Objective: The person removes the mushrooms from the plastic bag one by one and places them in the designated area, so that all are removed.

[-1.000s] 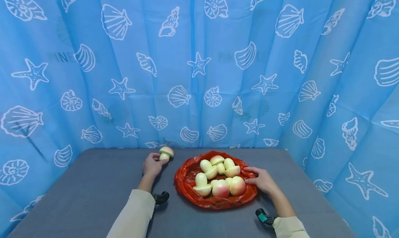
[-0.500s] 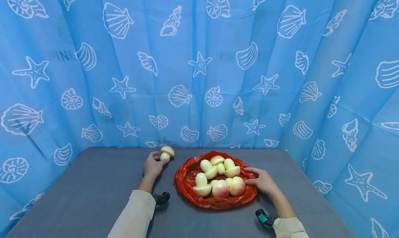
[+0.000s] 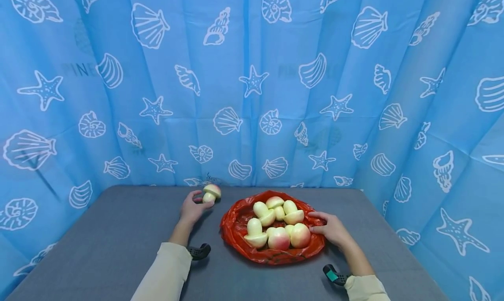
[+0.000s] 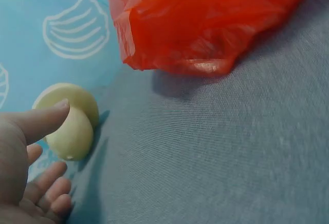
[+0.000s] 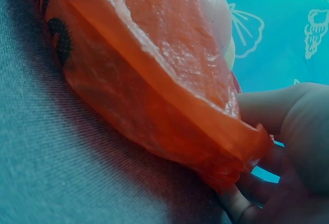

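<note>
A cream mushroom [image 3: 211, 193] with a pink-tinged cap stands upright at the table's back left. My left hand [image 3: 194, 208] is beside its stem, thumb and fingers spread apart. In the left wrist view the thumb [image 4: 43, 123] overlaps the mushroom [image 4: 72, 134], while the loosely bent fingers [image 4: 51, 188] lie below it. Farther right sits a red plastic bag [image 3: 236, 248], its mouth wide and rim rolled down, with several similar mushrooms [image 3: 257, 239] inside. My right hand [image 3: 332, 228] pinches the bag's right rim, thumb inside and fingers outside, as the right wrist view of the bag [image 5: 154, 100] shows.
Grey cloth covers the table [image 3: 130, 248]. A blue curtain [image 3: 252, 134] with white shell prints hangs right behind its back edge and along both sides. Black wrist devices [image 3: 199, 251] are worn on both arms below cream sleeves.
My left hand has drawn back slightly toward the lower left, its fingers parting from the mushroom, which stays standing. The right hand and bag have not visibly moved.
</note>
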Motion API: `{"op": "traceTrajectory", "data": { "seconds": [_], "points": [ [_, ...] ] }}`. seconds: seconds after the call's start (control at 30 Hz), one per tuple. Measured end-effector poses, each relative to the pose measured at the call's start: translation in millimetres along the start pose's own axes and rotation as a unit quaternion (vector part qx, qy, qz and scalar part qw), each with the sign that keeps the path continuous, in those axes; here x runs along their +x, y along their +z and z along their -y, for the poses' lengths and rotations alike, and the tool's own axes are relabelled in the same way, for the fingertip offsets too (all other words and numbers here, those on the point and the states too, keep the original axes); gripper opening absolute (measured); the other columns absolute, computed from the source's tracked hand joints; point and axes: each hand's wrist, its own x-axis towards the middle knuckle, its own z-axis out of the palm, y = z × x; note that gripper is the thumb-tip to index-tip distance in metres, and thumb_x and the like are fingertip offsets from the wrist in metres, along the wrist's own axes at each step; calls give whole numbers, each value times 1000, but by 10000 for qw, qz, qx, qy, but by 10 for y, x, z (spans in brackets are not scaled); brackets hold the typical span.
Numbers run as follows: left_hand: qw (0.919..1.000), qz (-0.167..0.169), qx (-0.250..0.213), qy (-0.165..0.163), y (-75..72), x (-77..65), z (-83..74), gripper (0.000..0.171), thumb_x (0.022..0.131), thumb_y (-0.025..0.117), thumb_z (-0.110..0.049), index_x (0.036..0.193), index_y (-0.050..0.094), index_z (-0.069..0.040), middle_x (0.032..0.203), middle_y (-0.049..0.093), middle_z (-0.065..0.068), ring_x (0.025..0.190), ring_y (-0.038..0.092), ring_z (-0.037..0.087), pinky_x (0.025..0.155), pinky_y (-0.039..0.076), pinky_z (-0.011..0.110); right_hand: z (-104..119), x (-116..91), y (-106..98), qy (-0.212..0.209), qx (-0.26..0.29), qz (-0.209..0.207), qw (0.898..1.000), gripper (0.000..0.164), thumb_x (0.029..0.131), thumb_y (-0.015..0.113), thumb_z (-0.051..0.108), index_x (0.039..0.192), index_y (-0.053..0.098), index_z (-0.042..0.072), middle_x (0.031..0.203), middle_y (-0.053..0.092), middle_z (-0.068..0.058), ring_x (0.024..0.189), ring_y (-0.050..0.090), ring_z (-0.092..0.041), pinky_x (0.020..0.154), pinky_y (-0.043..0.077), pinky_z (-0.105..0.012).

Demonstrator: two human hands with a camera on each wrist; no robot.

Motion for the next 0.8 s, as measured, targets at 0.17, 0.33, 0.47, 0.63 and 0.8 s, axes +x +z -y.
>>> {"op": "traceTrajectory", "data": {
  "seconds": [0.17,0.33,0.47,0.63,0.8],
  "points": [
    [9986,325,-413,-8,-45,-56,-22,72,84,77,-20,144,39,-6,138,44,26,124,43,42,96,40,55,-4,-4,-10,-1,-70,-5,10000,47,84,75,13,127,62,2,136,47,-31,124,41,-49,100,35,-62],
    [9974,442,-573,-33,-85,-116,1,73,86,75,-21,146,37,-7,144,36,25,126,40,43,99,38,56,6,-7,-9,-16,-88,-2,10000,47,83,76,14,127,63,2,136,48,-31,123,41,-50,99,36,-61],
    [9968,438,-666,90,-104,-167,21,71,87,74,-20,146,37,-6,144,36,24,124,41,41,97,40,54,26,-15,-2,45,-83,9,10000,47,84,76,14,127,62,2,137,47,-31,124,41,-49,100,36,-61],
    [9966,394,-685,219,-111,-242,23,67,87,73,-18,144,40,-5,143,39,22,124,40,38,97,40,52,39,-23,-2,12,-67,0,10000,47,83,76,14,127,62,2,136,47,-31,124,40,-50,100,35,-62],
    [9967,329,-596,443,-109,-338,-17,61,88,73,-17,141,44,-3,140,43,22,123,42,38,97,41,52,24,-19,-6,68,-44,-2,10000,46,84,75,13,127,63,2,136,47,-31,124,41,-49,99,36,-62]
  ]
}}
